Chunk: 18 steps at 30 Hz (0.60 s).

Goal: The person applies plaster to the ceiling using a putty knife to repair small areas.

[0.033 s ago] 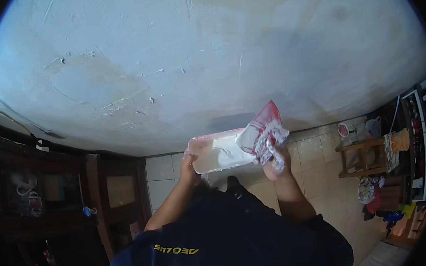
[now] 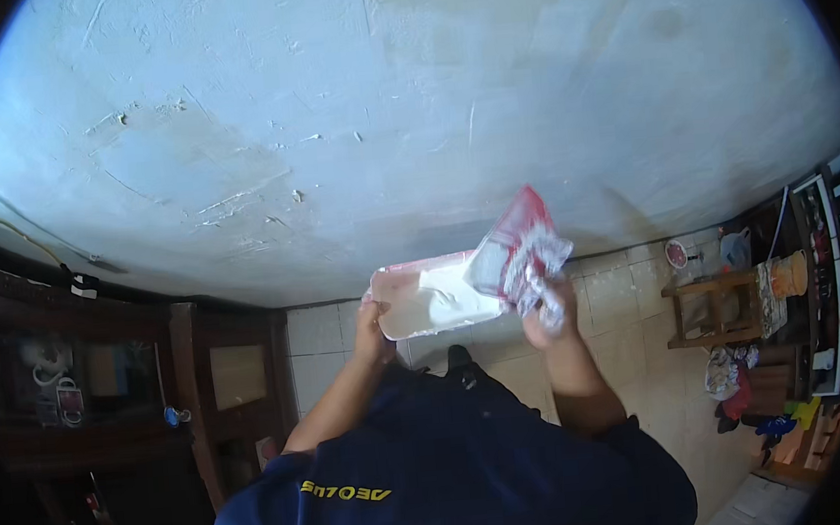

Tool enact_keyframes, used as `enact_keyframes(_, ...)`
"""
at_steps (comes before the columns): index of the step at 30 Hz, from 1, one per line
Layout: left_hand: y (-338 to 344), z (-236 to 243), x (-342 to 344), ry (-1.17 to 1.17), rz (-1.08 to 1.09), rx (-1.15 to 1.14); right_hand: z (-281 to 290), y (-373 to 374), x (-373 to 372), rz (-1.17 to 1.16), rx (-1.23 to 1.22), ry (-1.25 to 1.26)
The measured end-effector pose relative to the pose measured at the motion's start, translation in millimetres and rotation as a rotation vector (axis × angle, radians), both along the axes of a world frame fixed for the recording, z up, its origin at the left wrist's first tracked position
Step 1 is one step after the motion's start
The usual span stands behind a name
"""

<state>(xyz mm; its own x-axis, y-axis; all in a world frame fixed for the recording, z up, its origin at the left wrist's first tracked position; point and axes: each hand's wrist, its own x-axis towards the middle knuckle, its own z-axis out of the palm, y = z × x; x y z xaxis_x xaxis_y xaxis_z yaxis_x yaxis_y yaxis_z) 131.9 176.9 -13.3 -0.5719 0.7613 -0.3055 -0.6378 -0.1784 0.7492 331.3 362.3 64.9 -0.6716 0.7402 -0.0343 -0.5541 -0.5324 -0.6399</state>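
My left hand [image 2: 373,330] grips the left end of a shallow pink-rimmed tray [image 2: 408,302], held level in front of me with white paste [image 2: 447,295] in it. My right hand [image 2: 552,313] is closed on a red scraper [image 2: 520,220] smeared with white, with crumpled, paste-coated plastic around its grip. The scraper's lower edge is at the tray's right end, its blade tilted upward. Where my right fingers sit under the plastic is partly hidden. Beyond the tray rises a pale wall [image 2: 407,96] with patchy plaster and small white lumps.
Dark wooden cabinets [image 2: 232,376] stand at left, with a cable [image 2: 13,230] near the wall's base. At right are a wooden stool [image 2: 684,291], a bucket [image 2: 786,278], piled cloths [image 2: 730,376] and shelving [image 2: 816,281]. Tiled floor [image 2: 621,375] lies below.
My right hand and the scraper have shifted slightly upward, away from me. The tray in my left hand has risen very slightly.
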Motion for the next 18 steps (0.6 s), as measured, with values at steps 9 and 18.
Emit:
enact_keyframes(9,9.3,20.9,-25.8,0.013,-0.133,0.041,188.1,45.1,-31.9,-0.918,2.048,-0.576)
enact_keyframes(18,-23.9,5.1,-44.1,0.039,-0.16,0.098,210.0,61.0,-82.0,-1.176,2.737,-1.056)
